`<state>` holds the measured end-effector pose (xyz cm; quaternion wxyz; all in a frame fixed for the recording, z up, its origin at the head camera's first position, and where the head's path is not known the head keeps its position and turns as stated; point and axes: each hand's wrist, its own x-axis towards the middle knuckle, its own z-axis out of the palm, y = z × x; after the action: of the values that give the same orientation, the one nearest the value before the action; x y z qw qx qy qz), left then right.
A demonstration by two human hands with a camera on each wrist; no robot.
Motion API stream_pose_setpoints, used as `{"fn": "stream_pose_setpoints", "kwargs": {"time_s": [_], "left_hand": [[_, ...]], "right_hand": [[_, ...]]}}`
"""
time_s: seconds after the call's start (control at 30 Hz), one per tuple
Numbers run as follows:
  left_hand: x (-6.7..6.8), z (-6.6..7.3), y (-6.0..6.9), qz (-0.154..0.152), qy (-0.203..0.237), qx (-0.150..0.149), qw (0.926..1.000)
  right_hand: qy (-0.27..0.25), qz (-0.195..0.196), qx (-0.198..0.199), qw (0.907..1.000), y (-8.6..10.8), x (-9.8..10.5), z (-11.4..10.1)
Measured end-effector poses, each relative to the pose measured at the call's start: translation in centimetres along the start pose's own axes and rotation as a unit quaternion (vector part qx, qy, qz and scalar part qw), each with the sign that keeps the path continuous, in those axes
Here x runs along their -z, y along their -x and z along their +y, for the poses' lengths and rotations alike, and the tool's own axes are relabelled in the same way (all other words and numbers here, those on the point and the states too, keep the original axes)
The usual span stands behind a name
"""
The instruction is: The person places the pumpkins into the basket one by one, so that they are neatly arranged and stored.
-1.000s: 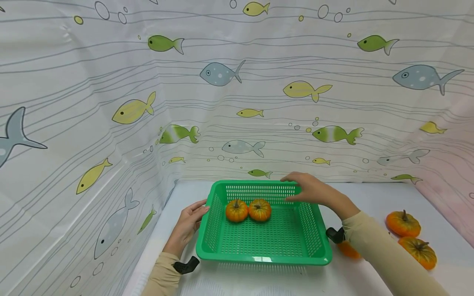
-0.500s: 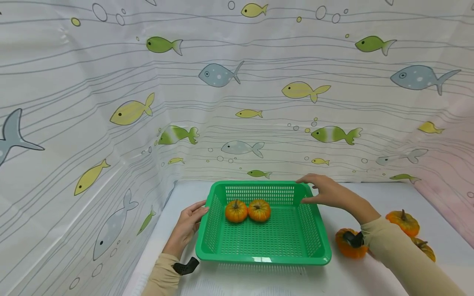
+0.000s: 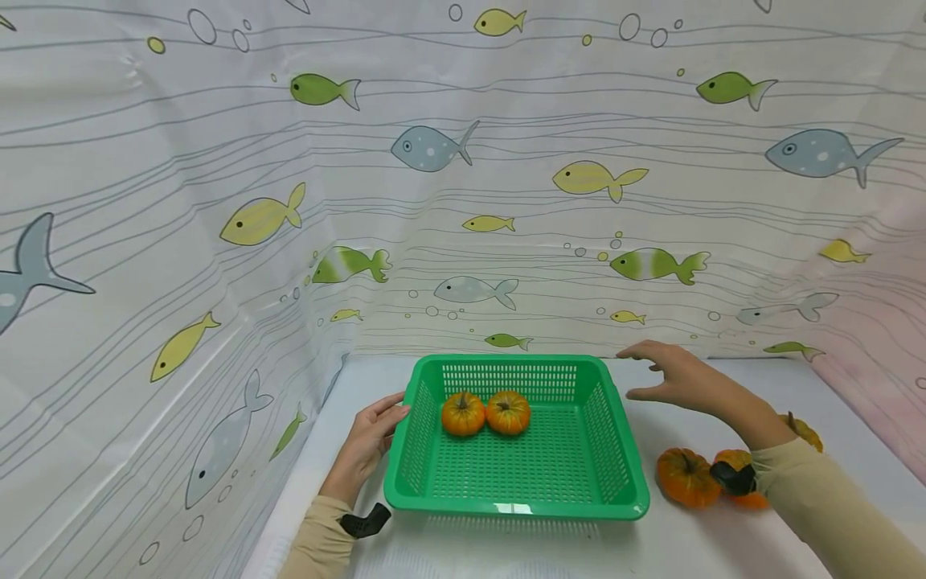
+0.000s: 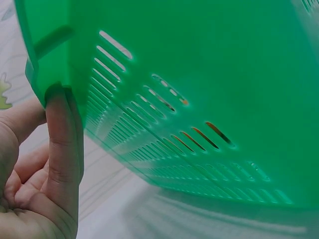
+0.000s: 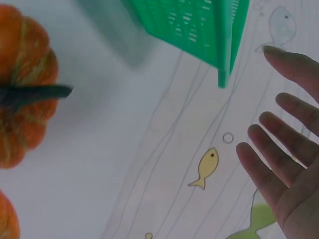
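Observation:
A green plastic basket (image 3: 517, 508) with slotted walls holds two small orange pumpkins (image 3: 464, 414) side by side at its back left. My left hand (image 3: 367, 446) grips the basket's left rim; the left wrist view shows its fingers (image 4: 62, 144) up against the rim from outside. Just off the basket's back right corner, my right hand (image 3: 673, 376) hangs in the air with fingers apart and nothing in them. In the right wrist view its fingers (image 5: 279, 154) are spread, apart from the basket. A pumpkin (image 3: 687, 478) sits right of the basket.
Two more pumpkins lie farther right: one (image 3: 739, 460) partly behind the right wrist's black camera (image 3: 734, 478), another (image 3: 805, 433) partly behind the forearm. A fish-patterned sheet (image 3: 535, 265) rises behind and left of the white table (image 3: 434, 555).
My right hand has moved right, from over the basket's back right part to outside its corner. My left hand stays on the rim, and the basket and its pumpkins keep their places.

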<state>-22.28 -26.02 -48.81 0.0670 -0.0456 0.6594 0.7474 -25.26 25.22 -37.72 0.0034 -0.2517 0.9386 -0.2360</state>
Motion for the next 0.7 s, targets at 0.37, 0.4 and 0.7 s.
{"fn": "stream_pose_setpoints", "kwargs": {"time_s": [0.37, 0.4, 0.7], "left_hand": [[0.0, 0.0, 0.1, 0.004, 0.006, 0.003, 1.0], [0.0, 0.0, 0.1, 0.003, 0.005, 0.003, 1.0], [0.1, 0.0, 0.2, 0.0, -0.001, -0.002, 1.0]], "right_hand": [[0.012, 0.013, -0.029, 0.9994, 2.8, 0.8, 2.8], [0.013, 0.013, -0.033, 0.9993, 3.1, 0.8, 3.1], [0.019, 0.02, -0.057, 0.998, 5.0, 1.3, 5.5]]}}
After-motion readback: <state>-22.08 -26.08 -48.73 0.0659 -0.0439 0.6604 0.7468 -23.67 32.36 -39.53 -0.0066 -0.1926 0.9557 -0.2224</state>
